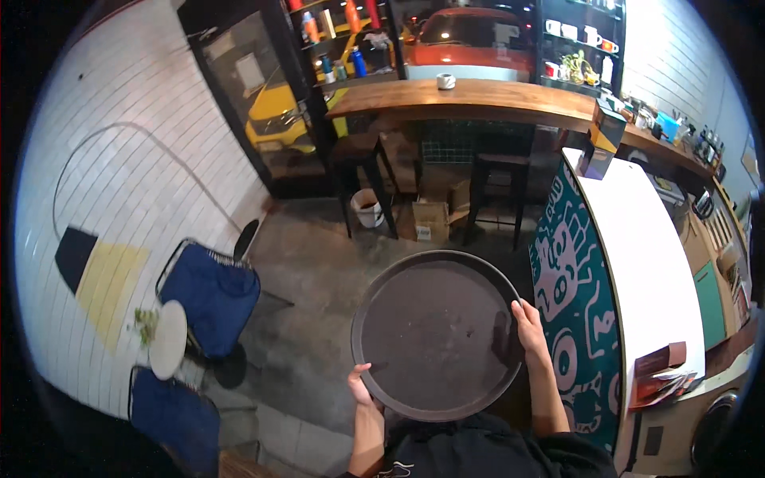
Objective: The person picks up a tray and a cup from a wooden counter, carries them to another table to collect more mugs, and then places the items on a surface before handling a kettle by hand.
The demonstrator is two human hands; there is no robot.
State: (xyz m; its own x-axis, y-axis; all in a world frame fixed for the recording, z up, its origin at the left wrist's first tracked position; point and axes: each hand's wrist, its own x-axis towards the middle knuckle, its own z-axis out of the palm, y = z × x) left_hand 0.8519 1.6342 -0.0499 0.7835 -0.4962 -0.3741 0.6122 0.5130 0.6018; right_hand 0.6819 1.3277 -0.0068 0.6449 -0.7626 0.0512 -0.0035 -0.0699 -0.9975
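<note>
A person's left hand (362, 389) and right hand (529, 325) each grip opposite rims of a round dark brown plastic serving tray (434, 334) (bare, held level) above the concrete floor (311, 279), left of a white-topped counter (637, 263).

1 tray (437, 334), 2 blue chairs (211, 295), 2 stools (362, 155), maybe 1 cup (446, 80).

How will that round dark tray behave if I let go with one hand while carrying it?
The round tray looks rigid: its rim stays an even circle with the left hand and right hand gripping opposite edges. It is empty, so probably light. Being wide and shallow, it would likely dip on the released side. Its surface looks matte, so probably not slippery.
</note>
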